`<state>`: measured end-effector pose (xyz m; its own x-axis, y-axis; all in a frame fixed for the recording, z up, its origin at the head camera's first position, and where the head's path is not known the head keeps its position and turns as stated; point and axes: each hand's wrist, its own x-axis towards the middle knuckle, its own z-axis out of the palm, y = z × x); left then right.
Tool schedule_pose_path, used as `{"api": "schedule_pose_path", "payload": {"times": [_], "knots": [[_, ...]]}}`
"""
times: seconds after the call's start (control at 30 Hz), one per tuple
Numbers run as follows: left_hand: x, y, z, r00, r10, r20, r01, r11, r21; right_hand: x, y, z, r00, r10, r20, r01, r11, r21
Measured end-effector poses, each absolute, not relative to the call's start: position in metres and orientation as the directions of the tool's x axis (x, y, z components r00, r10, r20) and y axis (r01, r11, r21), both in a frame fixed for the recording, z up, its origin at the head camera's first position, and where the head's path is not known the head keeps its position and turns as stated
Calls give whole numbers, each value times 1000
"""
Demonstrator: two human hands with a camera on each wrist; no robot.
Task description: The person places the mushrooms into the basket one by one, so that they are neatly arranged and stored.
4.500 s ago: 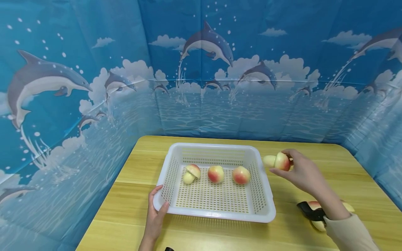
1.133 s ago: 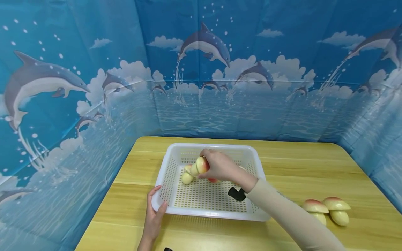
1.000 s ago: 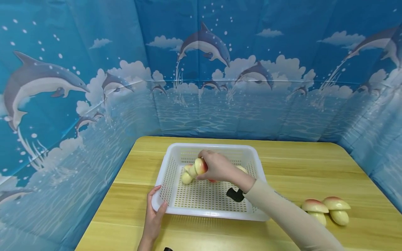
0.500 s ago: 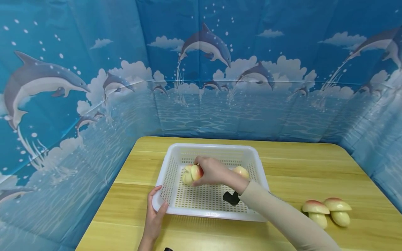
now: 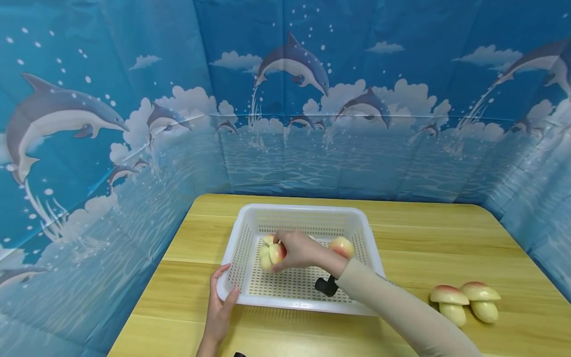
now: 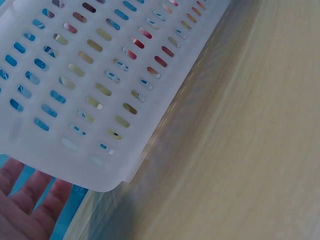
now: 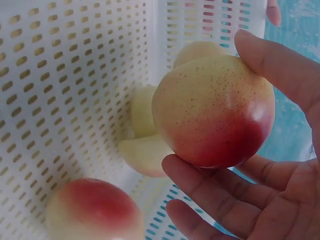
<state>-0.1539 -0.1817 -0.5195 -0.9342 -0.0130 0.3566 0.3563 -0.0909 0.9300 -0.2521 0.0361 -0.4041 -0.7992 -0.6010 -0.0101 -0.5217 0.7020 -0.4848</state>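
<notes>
My left hand (image 5: 218, 307) grips the near left corner of a white perforated plastic basket (image 5: 290, 302), its thumb over the rim. Inside the basket, my right hand (image 5: 301, 252) holds a toy mushroom (image 7: 212, 110) by its red and yellow cap, low over the floor. Right beside it, toward the left wall, lies another mushroom (image 7: 145, 155), partly covered by the held one in the head view. A round red and yellow piece (image 5: 341, 246) sits at the basket's right. My right hand mostly hides a further piece in the middle.
Two more toy mushrooms (image 5: 450, 303) lie side by side on the wooden table (image 5: 428, 233), right of the basket. A dolphin-print curtain (image 5: 285, 163) stands behind the table and along both sides. A black wrist mount (image 5: 327, 286) hangs below my right sleeve.
My right hand has carried the mushroom from beyond the basket's right rim leftward into it, then lowered it beside the left mushroom. My left hand has kept its grip on the corner.
</notes>
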Motion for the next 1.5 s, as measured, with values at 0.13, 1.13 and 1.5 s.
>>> {"api": "schedule_pose_path", "payload": {"times": [0.13, 1.13, 1.5], "knots": [[-154, -182, -519, -935, -20, 355, 355, -84, 931, -253, 35, -408, -784, -621, -26, -525, 684, -506], [-154, -183, -518, -941, -8, 339, 338, -81, 937, -257, 29, -429, -785, -615, -76, -507, 708, -492], [-153, -183, -517, -944, -8, 329, 329, -75, 941, -256, 28, -434, -785, -614, -87, -498, 708, -500]]}}
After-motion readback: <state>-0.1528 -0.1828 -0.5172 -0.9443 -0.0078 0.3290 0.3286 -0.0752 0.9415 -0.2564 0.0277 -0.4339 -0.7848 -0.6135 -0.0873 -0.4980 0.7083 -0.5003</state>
